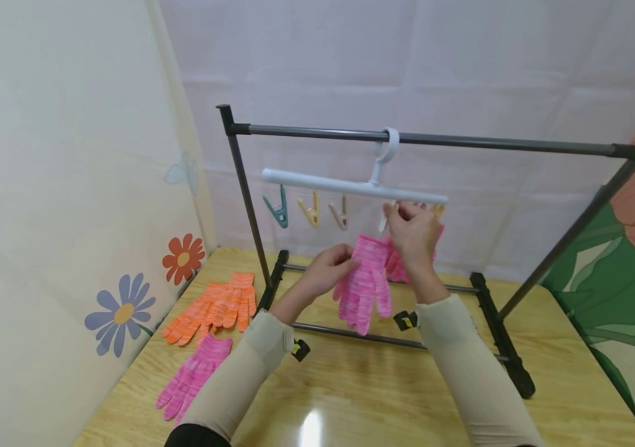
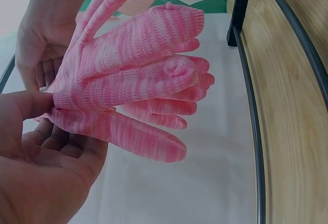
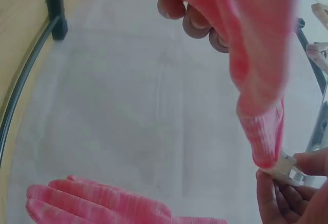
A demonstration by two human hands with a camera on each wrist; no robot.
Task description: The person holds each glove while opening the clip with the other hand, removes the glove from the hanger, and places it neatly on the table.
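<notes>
A pink streaked knit glove (image 1: 364,282) hangs fingers down below the hanger. My left hand (image 1: 325,273) grips its side, and in the left wrist view the thumb of the left hand (image 2: 46,167) lies on the fabric with the fingers behind. My right hand (image 1: 413,239) is just under the hanger bar. It pinches a white clothespin (image 3: 282,170), whose jaws are at the glove's cuff (image 3: 264,147) in the right wrist view. Behind my right hand hangs another pink glove (image 1: 398,266), partly hidden, near a yellow clothespin (image 1: 438,210).
The pale blue hanger (image 1: 323,181) hooks over a black rack's top rail (image 1: 490,141). Teal (image 1: 279,211), yellow (image 1: 310,211) and beige (image 1: 339,214) clothespins hang from its left half. Orange gloves (image 1: 233,301) and a pink glove (image 1: 197,372) lie on the wooden table (image 1: 378,397) at left.
</notes>
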